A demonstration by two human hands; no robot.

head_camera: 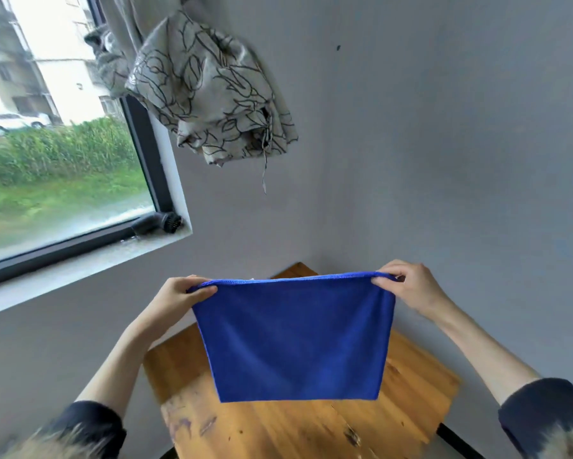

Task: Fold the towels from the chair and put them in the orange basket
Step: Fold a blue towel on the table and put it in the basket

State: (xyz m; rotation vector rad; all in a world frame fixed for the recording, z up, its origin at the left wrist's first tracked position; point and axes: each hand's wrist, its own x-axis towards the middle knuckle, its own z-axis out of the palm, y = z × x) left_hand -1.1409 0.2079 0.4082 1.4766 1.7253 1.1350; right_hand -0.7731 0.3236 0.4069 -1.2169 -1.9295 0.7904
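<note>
Head view: my left hand (182, 293) and right hand (407, 286) each pinch a top corner of the blue towel (295, 339), stretched between them and hanging above the wooden table (417, 376); a patterned curtain (209, 91) hangs beyond my hands, beside the window (56, 144).

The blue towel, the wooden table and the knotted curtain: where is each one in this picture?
blue towel (295, 339): head view, middle of the hanging cloth.
wooden table (420, 385): head view, bare top right of the towel.
knotted curtain (205, 84): head view, middle of the bunched fabric.
</note>
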